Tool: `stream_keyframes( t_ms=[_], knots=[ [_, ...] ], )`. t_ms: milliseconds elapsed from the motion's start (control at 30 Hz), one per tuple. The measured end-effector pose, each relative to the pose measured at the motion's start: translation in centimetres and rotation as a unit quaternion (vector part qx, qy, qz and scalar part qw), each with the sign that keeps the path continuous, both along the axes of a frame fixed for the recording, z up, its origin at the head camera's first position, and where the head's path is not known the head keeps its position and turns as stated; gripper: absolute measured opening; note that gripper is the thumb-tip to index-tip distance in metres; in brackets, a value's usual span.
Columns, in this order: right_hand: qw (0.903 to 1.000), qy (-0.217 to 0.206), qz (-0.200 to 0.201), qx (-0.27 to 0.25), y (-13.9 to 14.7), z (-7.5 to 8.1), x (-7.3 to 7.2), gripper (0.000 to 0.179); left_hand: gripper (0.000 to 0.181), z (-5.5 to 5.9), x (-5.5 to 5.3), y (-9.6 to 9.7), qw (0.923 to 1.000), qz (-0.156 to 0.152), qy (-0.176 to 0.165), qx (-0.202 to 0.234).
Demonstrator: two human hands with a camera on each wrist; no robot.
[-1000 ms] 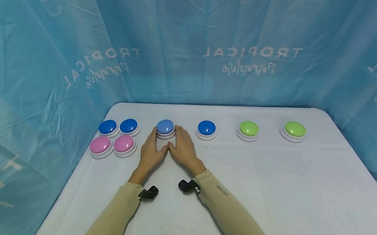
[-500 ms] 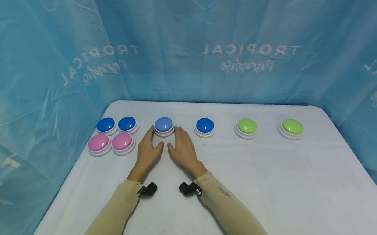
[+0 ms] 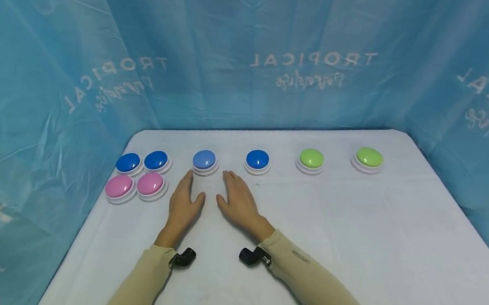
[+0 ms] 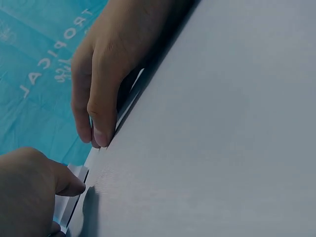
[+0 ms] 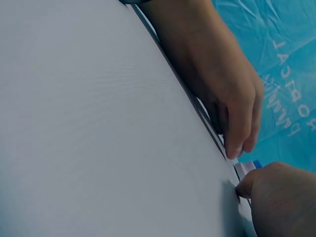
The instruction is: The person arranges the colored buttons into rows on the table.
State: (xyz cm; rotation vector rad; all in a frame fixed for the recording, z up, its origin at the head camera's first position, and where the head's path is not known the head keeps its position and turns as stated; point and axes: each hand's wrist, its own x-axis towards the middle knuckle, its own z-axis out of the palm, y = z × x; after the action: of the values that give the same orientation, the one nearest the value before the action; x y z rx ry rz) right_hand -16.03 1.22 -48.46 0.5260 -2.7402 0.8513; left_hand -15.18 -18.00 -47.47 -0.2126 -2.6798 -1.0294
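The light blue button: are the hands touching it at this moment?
Apart. In the head view, a strip of white table shows between the light blue button and the fingertips of the left hand and right hand.

Bare table (image 3: 350, 237) rightward; pink buttons (image 3: 135, 187) leftward

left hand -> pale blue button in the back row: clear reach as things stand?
Probably yes. The left hand lies flat on the table, fingertips just short of the pale blue button. Nothing lies between them; the right hand rests off to the side.
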Motion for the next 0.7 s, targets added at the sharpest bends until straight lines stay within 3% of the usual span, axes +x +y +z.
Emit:
stream_keyframes(
  t_ms=[300, 467, 567, 700],
  knots=[
    [0.9992, -0.008, -0.037, 0.008, 1.7, -0.1, 2.0, 0.067, 0.074, 0.3, 3.1, -0.6, 0.9994, -0.019, -0.027, -0.011],
    [0.9972, 0.003, -0.073, -0.013, 2.8, 0.0, 2.8, 0.065, 0.074, 0.2, 4.1, -1.0, 0.9990, -0.024, -0.031, -0.021],
    [0.9975, 0.002, -0.069, -0.017, 3.1, 0.0, 2.9, 0.064, 0.072, 0.2, 4.7, -1.5, 0.9988, -0.025, -0.030, -0.032],
    [0.9994, -0.009, -0.033, 0.002, 2.9, 0.1, 3.1, 0.062, 0.070, 0.3, 5.9, -2.5, 0.9983, -0.021, -0.033, -0.044]
  ],
)
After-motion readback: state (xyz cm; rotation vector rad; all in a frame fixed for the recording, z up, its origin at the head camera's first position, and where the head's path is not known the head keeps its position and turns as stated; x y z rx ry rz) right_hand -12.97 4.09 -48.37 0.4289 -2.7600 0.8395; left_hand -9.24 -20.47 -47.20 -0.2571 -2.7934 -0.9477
